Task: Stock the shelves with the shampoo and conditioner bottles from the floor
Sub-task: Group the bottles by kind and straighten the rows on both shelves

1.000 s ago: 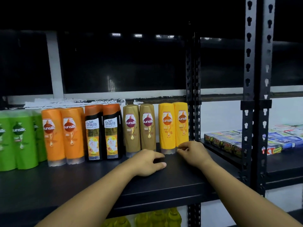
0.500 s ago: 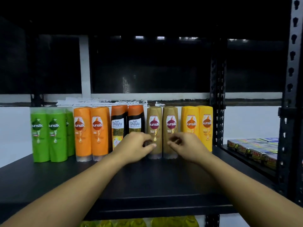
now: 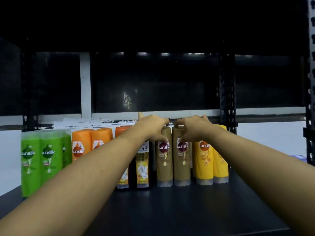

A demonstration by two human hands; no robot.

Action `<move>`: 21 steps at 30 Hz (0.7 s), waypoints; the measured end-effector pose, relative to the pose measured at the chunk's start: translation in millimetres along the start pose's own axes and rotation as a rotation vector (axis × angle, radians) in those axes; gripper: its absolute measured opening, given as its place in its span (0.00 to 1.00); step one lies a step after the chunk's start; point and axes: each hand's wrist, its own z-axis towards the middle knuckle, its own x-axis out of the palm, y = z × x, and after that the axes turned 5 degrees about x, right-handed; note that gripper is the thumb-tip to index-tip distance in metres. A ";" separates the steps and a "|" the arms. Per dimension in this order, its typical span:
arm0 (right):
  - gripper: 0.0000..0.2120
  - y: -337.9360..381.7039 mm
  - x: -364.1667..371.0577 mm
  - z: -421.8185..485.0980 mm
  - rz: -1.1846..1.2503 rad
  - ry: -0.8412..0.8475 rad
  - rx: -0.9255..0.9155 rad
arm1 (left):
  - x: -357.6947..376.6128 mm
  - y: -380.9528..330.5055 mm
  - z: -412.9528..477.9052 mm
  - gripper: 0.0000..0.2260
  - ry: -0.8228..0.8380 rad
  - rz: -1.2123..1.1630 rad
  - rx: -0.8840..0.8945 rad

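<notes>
A row of upright bottles lines the back of a dark shelf (image 3: 187, 210): green ones (image 3: 40, 159), orange ones (image 3: 81, 145), black Shayla ones (image 3: 143, 167), two brown Sunsilk bottles and yellow ones (image 3: 206, 160). My left hand (image 3: 153, 128) curls over the top of the left brown bottle (image 3: 164, 166), thumb on its front. Over the top of the right brown bottle (image 3: 182, 166) my right hand (image 3: 192, 128) grips the same way. Both brown bottles stand side by side, touching. My left forearm hides part of the orange and black bottles.
A perforated black upright (image 3: 227, 92) rises just right of the yellow bottles, and a second post (image 3: 311, 65) runs along the right edge. A dark shelf overhangs above. The front half of the shelf board lies bare under my arms.
Both hands rose from the shelf board to the brown bottles, then up to their tops. The view shifted so the bottle row sits centred and closer.
</notes>
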 end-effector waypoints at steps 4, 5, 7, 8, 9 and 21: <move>0.28 3.7 9.1 -0.7 0.062 -0.017 0.043 | 10.1 0.3 -0.7 0.21 -0.031 -0.071 -0.002; 0.28 4.5 10.2 -1.3 0.068 -0.020 0.045 | 10.9 0.7 -1.6 0.22 -0.034 -0.089 -0.006; 0.29 4.2 12.8 -2.0 0.076 -0.025 0.045 | 11.6 0.6 -3.2 0.22 -0.033 -0.107 -0.014; 0.29 3.7 13.6 -2.6 0.077 -0.027 0.045 | 11.8 0.4 -3.9 0.22 -0.032 -0.109 -0.017; 0.28 3.0 14.2 -3.0 0.075 -0.030 0.043 | 11.9 0.1 -4.4 0.22 -0.032 -0.106 -0.019; 0.31 3.4 9.5 -5.1 -0.007 -0.033 -0.017 | 11.2 5.4 -21.0 0.21 -0.043 -0.009 0.027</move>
